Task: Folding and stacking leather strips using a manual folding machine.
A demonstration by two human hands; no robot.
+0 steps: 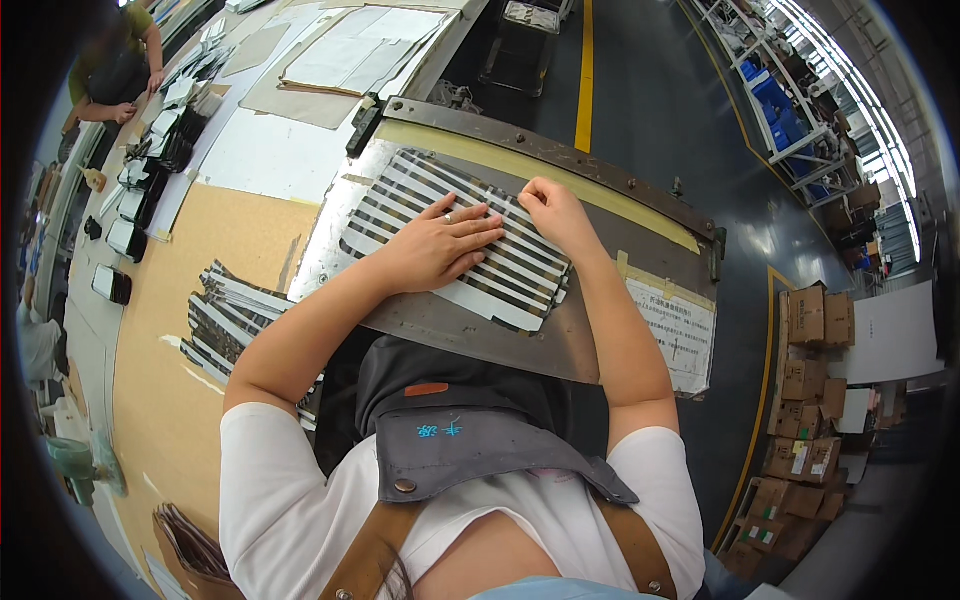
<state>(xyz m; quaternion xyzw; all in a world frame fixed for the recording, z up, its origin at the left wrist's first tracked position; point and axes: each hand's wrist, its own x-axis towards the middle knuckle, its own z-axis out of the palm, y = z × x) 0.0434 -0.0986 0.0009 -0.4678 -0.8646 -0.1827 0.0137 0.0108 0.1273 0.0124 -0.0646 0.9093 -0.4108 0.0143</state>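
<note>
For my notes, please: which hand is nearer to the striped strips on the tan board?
Left. The left hand is to the right of the striped strips; the right hand is farther right.

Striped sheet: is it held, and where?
Left hand lies flat on the striped sheet, not gripping; right hand is curled at its far edge; a pinch cannot be confirmed.

A black-and-white striped sheet (517,268) is laid on the metal plate (425,322) under the flat left hand (440,248); the right hand (556,213) is held curled at the sheet's far edge.
</note>
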